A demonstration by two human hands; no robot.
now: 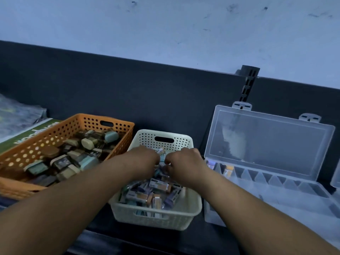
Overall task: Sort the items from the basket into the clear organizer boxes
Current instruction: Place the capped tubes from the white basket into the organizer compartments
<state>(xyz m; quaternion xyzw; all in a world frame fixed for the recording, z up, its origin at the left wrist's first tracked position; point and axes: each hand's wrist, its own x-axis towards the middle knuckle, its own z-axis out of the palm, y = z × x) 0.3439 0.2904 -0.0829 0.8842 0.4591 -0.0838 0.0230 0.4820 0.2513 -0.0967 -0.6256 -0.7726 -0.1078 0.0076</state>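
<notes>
Both hands are inside the white basket [156, 216], over its far half. The left hand [145, 159] and the right hand [184, 162] are very close to each other, knuckles up, with the fingers curled down and toward the middle. Between them a small pale packet [160, 151] stands up; the left hand's fingers [156, 157] seem to be closed on its lower part, and the right hand's fingers [168, 161] are bent together just beside it, but I cannot tell if they also touch it or hold something else under them.

The other small boxes [154, 190] lie in a loose pile in the near half of the basket, below the wrists, in purple, orange and white colours.

To the right of the basket, just beside it on the dark desk [103, 242], stands the clear organizer box [287, 192] with its lid [270, 142] open and leaning back against the dark panel. In its far left compartment a few coloured items [228, 171] are seen.

To the left an orange basket [24, 162] holds many small rounded cases [88, 143].
</notes>
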